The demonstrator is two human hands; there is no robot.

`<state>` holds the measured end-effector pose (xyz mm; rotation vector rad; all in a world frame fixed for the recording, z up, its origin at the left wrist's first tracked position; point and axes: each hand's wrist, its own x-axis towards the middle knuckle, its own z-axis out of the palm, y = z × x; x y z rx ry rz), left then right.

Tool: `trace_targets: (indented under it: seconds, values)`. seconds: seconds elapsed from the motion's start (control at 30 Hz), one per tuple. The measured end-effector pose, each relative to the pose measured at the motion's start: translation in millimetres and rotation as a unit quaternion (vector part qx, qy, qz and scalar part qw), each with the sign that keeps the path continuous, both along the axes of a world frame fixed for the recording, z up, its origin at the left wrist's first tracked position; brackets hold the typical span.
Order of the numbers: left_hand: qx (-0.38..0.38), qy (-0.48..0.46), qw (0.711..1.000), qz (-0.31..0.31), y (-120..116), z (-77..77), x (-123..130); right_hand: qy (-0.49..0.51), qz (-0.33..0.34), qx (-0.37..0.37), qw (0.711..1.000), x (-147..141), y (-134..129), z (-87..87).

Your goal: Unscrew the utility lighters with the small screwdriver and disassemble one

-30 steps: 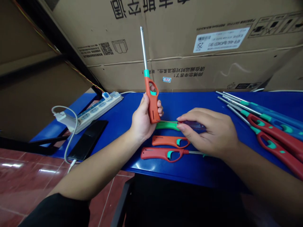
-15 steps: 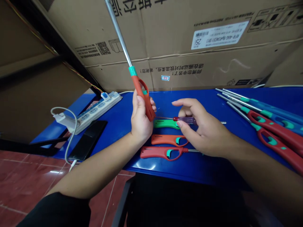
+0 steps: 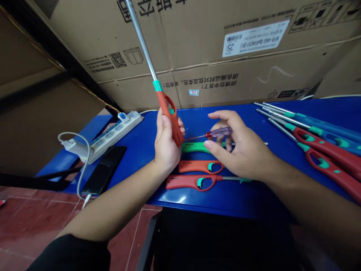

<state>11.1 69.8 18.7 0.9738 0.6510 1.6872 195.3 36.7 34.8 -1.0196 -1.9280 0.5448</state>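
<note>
My left hand is wrapped around the handle of an orange long-necked lighter, its metal tube pointing up and leaning left. At the bottom end of that handle is the tip of a small screwdriver with a clear purple handle and red collar. My right hand supports this screwdriver against its fingers, with the index finger raised and the thumb apart from the handle. Below, on the table, lie a green lighter, another orange lighter and a red lighter, side by side.
Several red and blue lighters lie at the right of the blue table. At the left are a white power strip with a cable and a black phone. A large cardboard box stands along the back edge.
My right thumb has come off the screwdriver's handle and dropped lower left. The screwdriver's handle end now tilts higher. The lighter in my left hand keeps nearly the same pose.
</note>
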Motion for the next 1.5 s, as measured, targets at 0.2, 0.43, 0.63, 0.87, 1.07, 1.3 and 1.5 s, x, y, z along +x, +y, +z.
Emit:
trace_targets:
  seconds: [0.2, 0.43, 0.63, 0.87, 1.07, 1.3, 1.5]
  values:
    - [0.0, -0.003, 1.0, -0.003, -1, 2.6, 1, 0.004, -0.026, -0.013, 1.0, -1, 1, 3.4]
    - [-0.031, 0.007, 0.999, 0.029, 2, 2.5, 0, -0.027, -0.014, -0.015, 0.999, -1, 2, -2.2]
    - [-0.03, -0.007, 0.999, 0.015, 2, 4.1, 0, -0.042, 0.006, 0.013, 0.999, 2, 4, -2.0]
    - [-0.052, -0.033, 0.998, 0.012, 5, 1.6, -1, -0.095, -0.003, -0.037, 0.995, 3, 7, -1.5]
    - [-0.05, -0.049, 0.998, -0.003, 7, -0.9, -2, -0.084, 0.019, -0.001, 0.996, 3, 7, -2.8]
    - [-0.057, -0.009, 0.998, 0.007, 5, -1.1, -1, -0.068, -0.015, 0.003, 0.998, 4, 9, -2.1]
    - [-0.056, -0.032, 0.998, -0.008, 10, -4.3, -2, -0.085, 0.012, -0.017, 0.996, 5, 8, -4.3]
